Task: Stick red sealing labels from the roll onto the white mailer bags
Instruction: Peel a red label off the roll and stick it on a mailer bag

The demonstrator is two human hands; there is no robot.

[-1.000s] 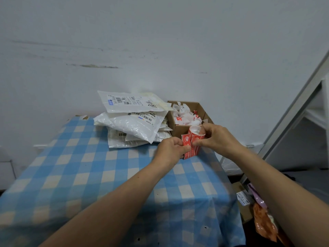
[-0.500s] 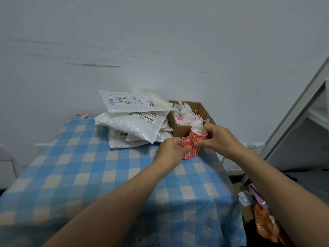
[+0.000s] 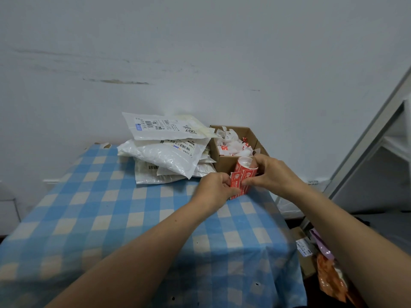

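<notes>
A roll of red sealing labels [image 3: 243,170] stands above the table's far right part, gripped by my right hand [image 3: 272,176]. My left hand [image 3: 214,191] pinches the loose red strip [image 3: 236,182] hanging from the roll. A pile of white mailer bags [image 3: 165,150] with printed shipping labels lies behind my left hand, at the back of the blue checked tablecloth [image 3: 100,214].
An open cardboard box [image 3: 224,162] holding crumpled white backing scraps stands right of the bags, just behind the roll. The wall is close behind. On the floor to the right lie small boxes and orange packets [image 3: 329,278]; a metal shelf frame [image 3: 373,132] rises at the right.
Both hands stay together on the roll and strip; they have barely shifted. Bags and box have not moved.
</notes>
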